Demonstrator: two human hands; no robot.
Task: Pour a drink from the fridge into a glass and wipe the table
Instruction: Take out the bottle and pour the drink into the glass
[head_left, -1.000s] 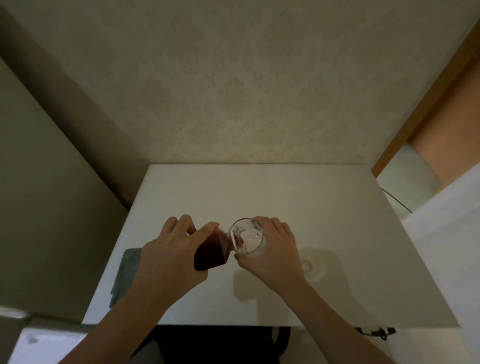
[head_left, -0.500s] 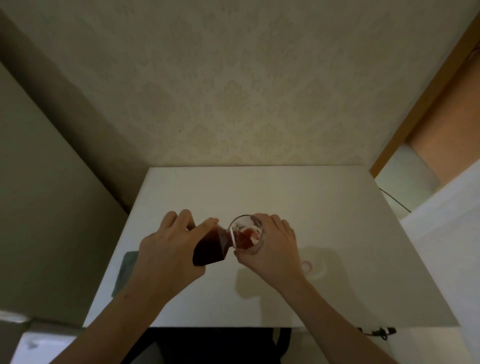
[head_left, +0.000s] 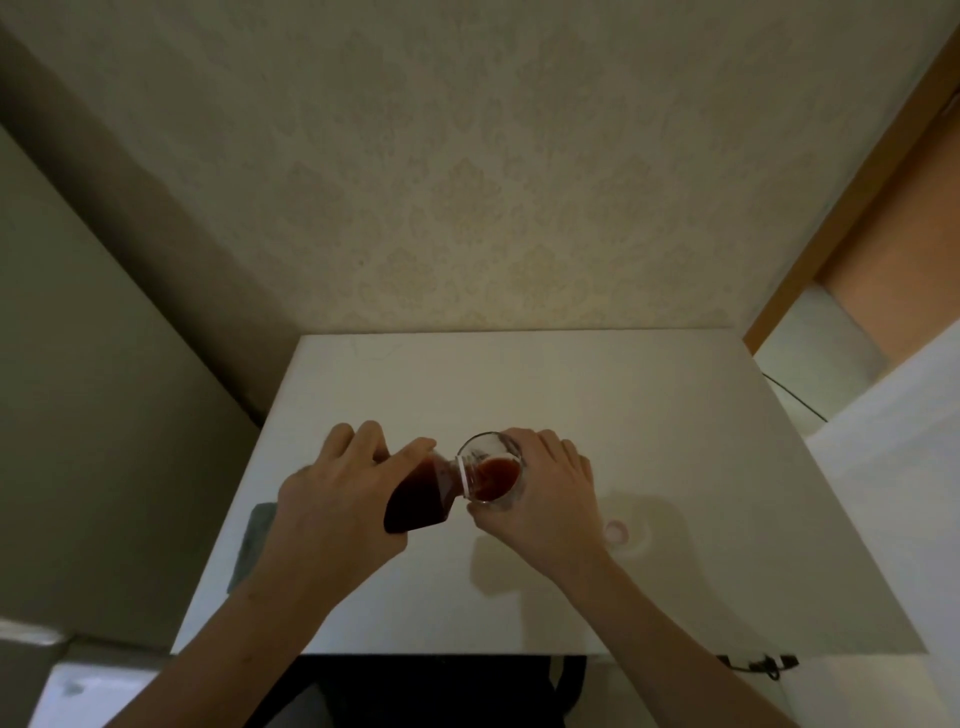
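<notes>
My left hand (head_left: 340, 496) grips a clear bottle of dark red drink (head_left: 423, 493) and tips it to the right, its mouth over the rim of a clear glass (head_left: 491, 475). My right hand (head_left: 545, 499) wraps around the glass from the right and holds it just above the white table (head_left: 571, 395). Reddish-brown liquid lies in the bottom of the glass. A grey cloth (head_left: 249, 540) lies flat at the table's left edge, partly hidden by my left forearm.
A small round cap (head_left: 616, 530) lies on the table right of my right wrist. Patterned wall stands behind the table, a plain wall to the left, a white surface and a wooden door frame to the right. A black cable hangs at the front right corner.
The bottle has tilted further and the glass, empty a second ago, now holds a pool of dark red drink. Both hands stay in nearly the same place.
</notes>
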